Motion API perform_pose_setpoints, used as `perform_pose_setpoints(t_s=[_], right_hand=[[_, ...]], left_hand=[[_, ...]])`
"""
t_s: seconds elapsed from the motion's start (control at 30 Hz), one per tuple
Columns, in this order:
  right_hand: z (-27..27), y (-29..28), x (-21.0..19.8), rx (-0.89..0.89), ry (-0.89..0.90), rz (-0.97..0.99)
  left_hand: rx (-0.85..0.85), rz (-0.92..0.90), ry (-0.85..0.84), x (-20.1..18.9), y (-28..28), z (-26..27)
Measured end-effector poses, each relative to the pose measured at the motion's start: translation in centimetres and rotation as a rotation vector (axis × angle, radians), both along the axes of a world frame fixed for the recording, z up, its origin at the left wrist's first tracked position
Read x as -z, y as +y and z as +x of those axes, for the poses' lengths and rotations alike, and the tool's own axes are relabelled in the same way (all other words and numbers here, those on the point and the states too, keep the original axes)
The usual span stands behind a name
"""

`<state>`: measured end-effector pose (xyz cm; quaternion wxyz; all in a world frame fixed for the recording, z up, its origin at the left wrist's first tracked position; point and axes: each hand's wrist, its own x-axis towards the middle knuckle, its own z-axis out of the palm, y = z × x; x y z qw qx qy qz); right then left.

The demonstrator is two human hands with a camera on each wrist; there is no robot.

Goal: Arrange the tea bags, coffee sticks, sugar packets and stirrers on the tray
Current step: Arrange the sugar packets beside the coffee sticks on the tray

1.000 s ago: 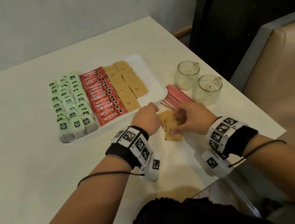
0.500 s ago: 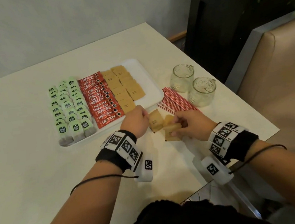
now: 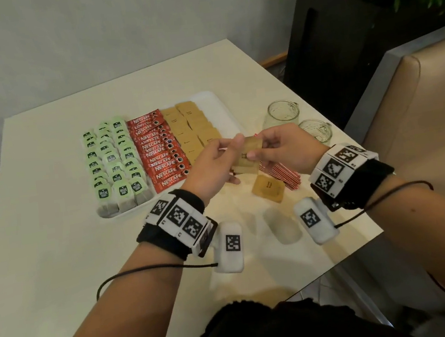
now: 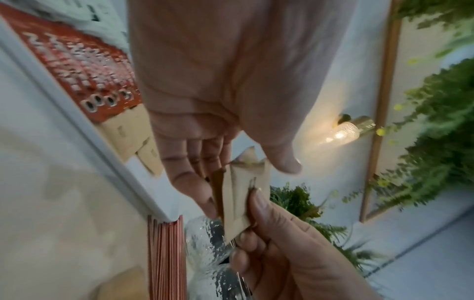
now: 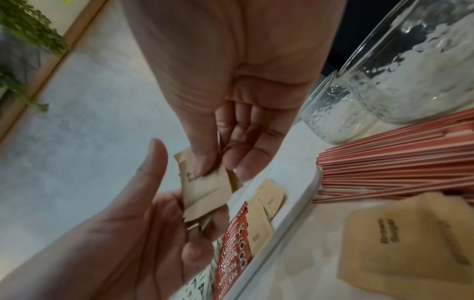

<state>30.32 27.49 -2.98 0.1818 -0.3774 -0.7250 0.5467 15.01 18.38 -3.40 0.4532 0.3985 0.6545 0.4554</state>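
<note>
A white tray (image 3: 219,107) holds rows of green tea bags (image 3: 111,159), red coffee sticks (image 3: 160,153) and brown sugar packets (image 3: 191,127). Both hands are raised over the tray's near right corner. My left hand (image 3: 236,161) cups a small stack of brown sugar packets (image 3: 246,162), thumb up beside them. My right hand (image 3: 255,146) pinches the top packet (image 5: 202,192) between thumb and fingers. One more sugar packet (image 3: 268,188) lies flat on the table. Red-striped stirrers (image 3: 283,173) lie in a pile right of the tray, partly hidden by my hands.
Two glass jars (image 3: 283,113) (image 3: 316,130) stand right of the tray, behind the stirrers. The table's right edge (image 3: 364,237) is near my right wrist. A padded seat (image 3: 419,116) and a dark planter (image 3: 340,42) lie beyond it.
Both hands rose from the table with sugar packets and now meet above the tray's corner. One packet stayed behind on the table.
</note>
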Motion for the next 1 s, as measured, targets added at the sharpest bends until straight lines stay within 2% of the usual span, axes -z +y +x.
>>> perform_pose_setpoints(t_s=[0.1, 0.17, 0.37, 0.5, 0.73, 0.8, 1.0], right_hand=[[-0.1, -0.4, 0.3, -0.003, -0.003, 0.011], [0.0, -0.5, 1.0, -0.005, -0.036, 0.018], [1.2, 0.1, 4.1, -0.069, -0.536, 0.262], [0.9, 0.0, 5.4, -0.076, -0.664, 0.241], [0.0, 0.4, 5.2, -0.136, -0.783, 0.309], [-0.4, 0.7, 5.1, -0.161, -0.788, 0.315], [-3.2, 2.0, 3.4, -0.058, -0.522, 0.202]], left_hand=[[0.123, -0.063, -0.024, 1.2, -0.4, -0.5], [0.132, -0.094, -0.051, 1.9, -0.7, -0.7], [0.007, -0.152, -0.01, 2.8, -1.6, -1.5], [-0.078, -0.158, -0.024, 3.0, -2.3, -2.6], [-0.352, -0.085, -0.069, 2.1, -2.9, -6.2], [-0.384, -0.1, -0.095, 2.0, -2.9, -7.2], [-0.365, -0.149, -0.166, 2.3, -1.4, -7.7]])
